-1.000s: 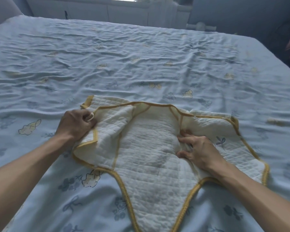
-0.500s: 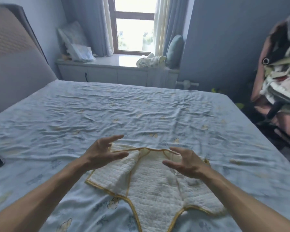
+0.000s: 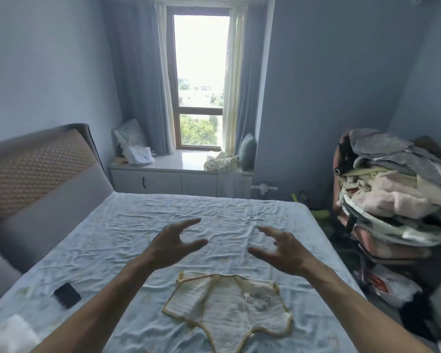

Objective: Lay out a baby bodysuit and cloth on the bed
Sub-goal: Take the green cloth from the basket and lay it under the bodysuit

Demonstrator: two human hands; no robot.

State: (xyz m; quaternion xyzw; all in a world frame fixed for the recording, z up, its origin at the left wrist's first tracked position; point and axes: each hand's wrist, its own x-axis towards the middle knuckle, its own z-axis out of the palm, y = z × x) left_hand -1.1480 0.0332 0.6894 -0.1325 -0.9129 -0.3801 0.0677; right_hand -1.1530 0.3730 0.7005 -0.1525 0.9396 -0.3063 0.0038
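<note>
A white quilted baby bodysuit (image 3: pixel 229 307) with yellow trim lies spread flat on the pale blue bed sheet (image 3: pixel 127 238), near the bed's front edge. My left hand (image 3: pixel 172 244) hovers above and beyond it, fingers spread, holding nothing. My right hand (image 3: pixel 281 248) is raised opposite it, also empty with fingers apart. Neither hand touches the bodysuit. A white cloth (image 3: pixel 9 335) shows at the bottom left corner of the bed.
A dark phone (image 3: pixel 67 294) lies on the sheet at the left. The padded headboard (image 3: pixel 33 171) is along the left side. A chair piled with clothes (image 3: pixel 392 197) stands right of the bed. A window ledge cabinet (image 3: pixel 181 178) with bundled fabrics is beyond.
Both hands let go of the bodysuit and lifted off it, spreading open. The view tilted up and back, so the bodysuit now sits lower in the frame.
</note>
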